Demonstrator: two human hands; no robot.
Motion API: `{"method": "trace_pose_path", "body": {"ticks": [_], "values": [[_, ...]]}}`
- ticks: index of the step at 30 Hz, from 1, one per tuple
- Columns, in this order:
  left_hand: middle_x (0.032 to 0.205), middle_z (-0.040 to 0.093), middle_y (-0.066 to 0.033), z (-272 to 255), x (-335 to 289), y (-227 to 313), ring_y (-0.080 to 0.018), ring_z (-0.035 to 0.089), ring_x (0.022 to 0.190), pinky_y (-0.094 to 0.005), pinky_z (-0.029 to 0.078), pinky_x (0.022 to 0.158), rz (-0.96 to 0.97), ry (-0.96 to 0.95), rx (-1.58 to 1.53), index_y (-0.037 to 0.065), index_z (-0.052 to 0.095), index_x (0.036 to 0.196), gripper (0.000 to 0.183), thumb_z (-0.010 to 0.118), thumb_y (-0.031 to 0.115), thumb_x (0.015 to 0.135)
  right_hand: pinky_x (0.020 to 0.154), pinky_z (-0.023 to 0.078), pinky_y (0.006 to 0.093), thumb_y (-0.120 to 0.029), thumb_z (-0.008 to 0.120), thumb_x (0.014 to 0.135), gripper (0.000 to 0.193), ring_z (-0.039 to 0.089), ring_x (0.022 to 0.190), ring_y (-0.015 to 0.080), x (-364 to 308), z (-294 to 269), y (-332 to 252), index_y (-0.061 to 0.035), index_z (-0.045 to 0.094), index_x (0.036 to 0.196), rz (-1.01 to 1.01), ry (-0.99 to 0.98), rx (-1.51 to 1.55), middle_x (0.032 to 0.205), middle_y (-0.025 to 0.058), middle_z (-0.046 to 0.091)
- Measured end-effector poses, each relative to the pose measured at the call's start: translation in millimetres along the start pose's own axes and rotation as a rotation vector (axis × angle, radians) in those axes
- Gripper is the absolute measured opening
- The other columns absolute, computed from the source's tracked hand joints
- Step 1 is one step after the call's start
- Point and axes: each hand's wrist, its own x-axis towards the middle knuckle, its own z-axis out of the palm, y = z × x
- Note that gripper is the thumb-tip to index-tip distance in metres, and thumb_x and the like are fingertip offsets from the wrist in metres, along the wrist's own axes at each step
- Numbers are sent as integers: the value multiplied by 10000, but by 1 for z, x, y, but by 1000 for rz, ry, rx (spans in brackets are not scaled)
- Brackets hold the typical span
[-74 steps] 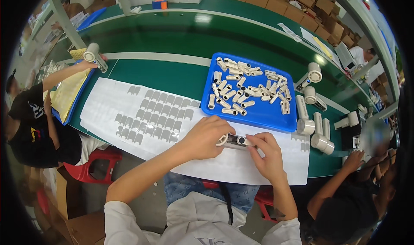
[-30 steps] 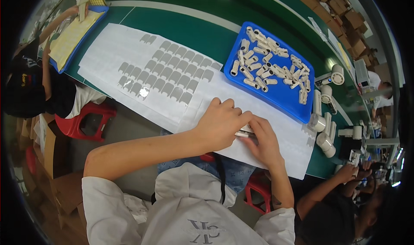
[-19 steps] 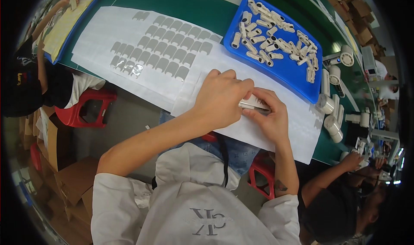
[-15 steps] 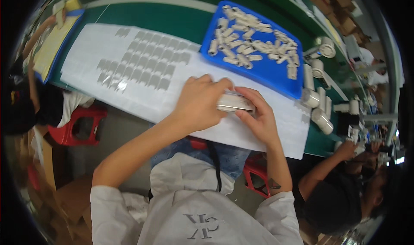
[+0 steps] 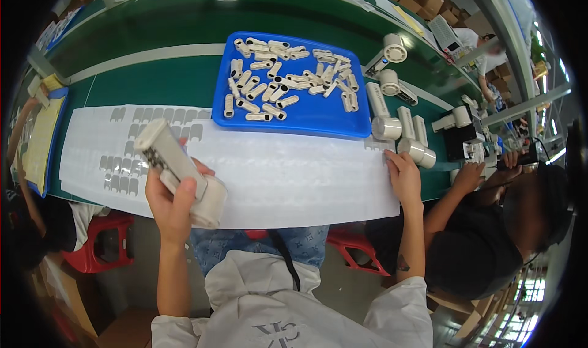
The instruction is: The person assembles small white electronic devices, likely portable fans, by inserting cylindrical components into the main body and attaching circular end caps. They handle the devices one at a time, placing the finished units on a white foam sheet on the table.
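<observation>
Device [image 5: 179, 164], white, rounded at its near end, tilts in the grip of the left hand [image 5: 170, 212], over the left part of the white sheet [image 5: 294, 185]. Right hand [image 5: 404, 179] bends at the sheet's right edge, cannot tell whether pinching; blue tray [image 5: 318, 125] of small white parts [image 5: 270, 91] lies beyond.

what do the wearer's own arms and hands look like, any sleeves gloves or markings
Both the left hand and the right hand are bare, with no gloves. The forearms are uncovered below loose, pale grey short sleeves. The right forearm bears a small dark marking just below its sleeve, too small to make out. No watch or cable shows on either wrist.
</observation>
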Motion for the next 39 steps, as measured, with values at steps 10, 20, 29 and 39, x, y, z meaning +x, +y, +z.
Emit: {"method": "trace_pose_path", "body": {"ticks": [10, 20, 29, 39], "values": [[866, 642, -85, 23, -7, -6, -166, 640, 812, -311, 519, 716, -134, -184, -5, -7, 469, 1165, 414, 674, 164, 849, 746, 492, 405, -2, 618, 839, 191, 613, 829, 359, 2, 9, 7, -32, 649, 1025, 3, 23, 95, 866, 177, 604], [853, 587, -119, 19, -6, -42, -235, 637, 724, -381, 553, 678, -61, -203, 56, 1, 332, 1323, 721, 629, 494, 889, 775, 493, 444, -90, 519, 886, 132, 610, 877, 357, -2, 17, 19, -49, 630, 943, -12, 62, 70, 939, 171, 594], [748, 549, -105, 46, 6, -30, -206, 612, 582, -321, 551, 555, -46, -192, 80, -20, 310, 1321, 772, 581, 563, 894, 748, 507, 416, -14, 633, 807, 237, 612, 848, 308, -18, -4, 0, -39, 564, 1033, 156, 151, 429, 986, 131, 541], [803, 569, -133, 50, 1, -11, -213, 613, 674, -356, 560, 642, -80, -231, 26, -17, 314, 1287, 746, 678, 468, 853, 810, 510, 385, -23, 662, 781, 149, 621, 932, 331, -4, 6, 7, -25, 667, 930, -33, 157, 194, 1026, 141, 612]]}}
